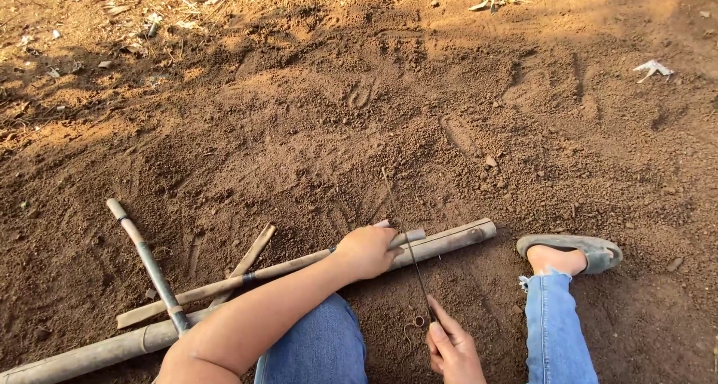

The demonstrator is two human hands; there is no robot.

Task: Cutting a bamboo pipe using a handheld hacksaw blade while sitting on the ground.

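My left hand [366,251] is closed around a thin bamboo stick [224,285] and presses it against a thick bamboo pole [456,238] lying on the bare soil. My right hand [452,350] pinches the near end of a long thin dark blade [410,253]. The blade crosses over the stick and the pole just right of my left hand, its tip pointing away from me. Whether it is touching or cutting the bamboo, I cannot tell. My knees in blue jeans [321,346] frame the hands.
A dark narrow pole [146,260] and a short split bamboo piece [253,253] cross the bamboo at the left. My foot in a grey shoe [576,251] rests at the pole's right end. Dry leaves and a white scrap [653,68] lie farther off on loose brown earth.
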